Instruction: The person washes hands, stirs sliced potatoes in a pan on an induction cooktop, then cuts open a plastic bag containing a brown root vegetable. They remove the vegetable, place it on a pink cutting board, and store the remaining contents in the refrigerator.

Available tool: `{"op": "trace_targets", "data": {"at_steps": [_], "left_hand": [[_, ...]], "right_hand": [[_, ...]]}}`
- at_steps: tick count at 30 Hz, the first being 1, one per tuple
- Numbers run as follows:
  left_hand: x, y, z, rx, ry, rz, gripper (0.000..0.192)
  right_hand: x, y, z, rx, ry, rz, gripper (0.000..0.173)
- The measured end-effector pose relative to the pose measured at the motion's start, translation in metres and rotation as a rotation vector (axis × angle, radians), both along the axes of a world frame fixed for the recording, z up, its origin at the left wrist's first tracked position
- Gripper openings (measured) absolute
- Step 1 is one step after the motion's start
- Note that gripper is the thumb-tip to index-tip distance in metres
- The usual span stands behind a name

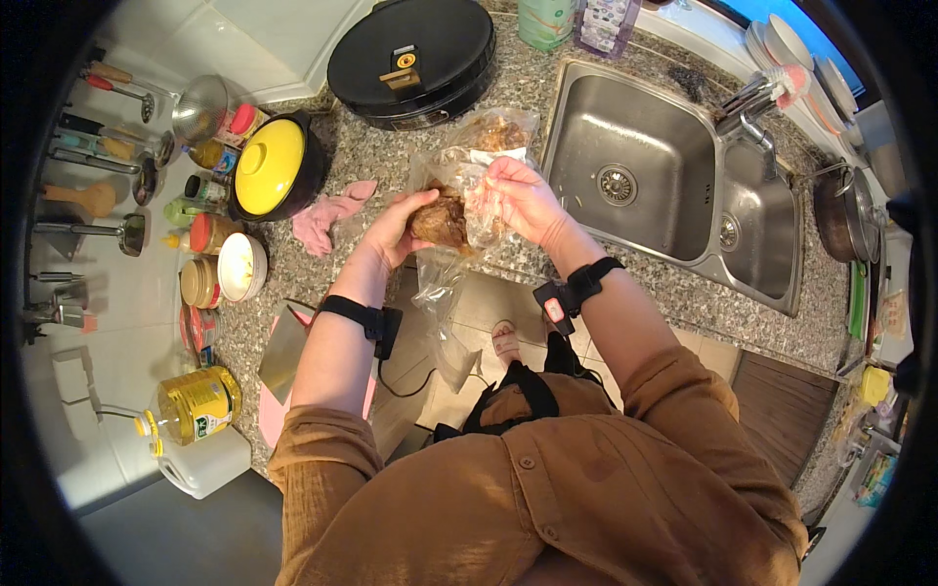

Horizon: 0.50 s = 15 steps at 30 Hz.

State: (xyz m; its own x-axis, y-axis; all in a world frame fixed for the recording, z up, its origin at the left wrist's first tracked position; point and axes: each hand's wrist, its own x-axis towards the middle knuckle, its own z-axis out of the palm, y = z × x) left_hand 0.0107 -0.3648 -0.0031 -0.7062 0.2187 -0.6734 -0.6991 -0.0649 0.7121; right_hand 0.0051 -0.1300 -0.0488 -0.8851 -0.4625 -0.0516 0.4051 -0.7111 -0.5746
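My left hand (399,228) grips a brown lump of what looks like cooked meat (440,220), with clear plastic around part of it. Between finger and thumb, my right hand (522,201) pinches the clear plastic bag (480,209) beside the lump. A long tail of the plastic (443,308) hangs down past the counter's front edge. Just beyond my hands, a second clear bag (495,132) with brown food in it lies on the counter. Whether the two bags are joined is hard to see.
Right of my hands is a double steel sink (630,132) with a faucet (755,135). A black round electric appliance (414,58) stands behind. On the left are a yellow-lidded pot (270,165), a pink cloth (333,216), a bowl (242,267), a cleaver (286,351) and an oil bottle (198,406).
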Motion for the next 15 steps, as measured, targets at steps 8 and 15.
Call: {"op": "trace_targets", "data": {"at_steps": [8, 15], "left_hand": [[-0.016, 0.0, -0.018, 0.108, -0.17, -0.152, 0.052], [0.022, 0.012, -0.011, 0.353, 0.05, 0.155, 0.047]], "right_hand": [[0.003, -0.005, -0.003, 0.08, 0.017, -0.027, 0.005], [0.0, 0.0, 0.013, 0.149, -0.01, -0.139, 0.012]]}}
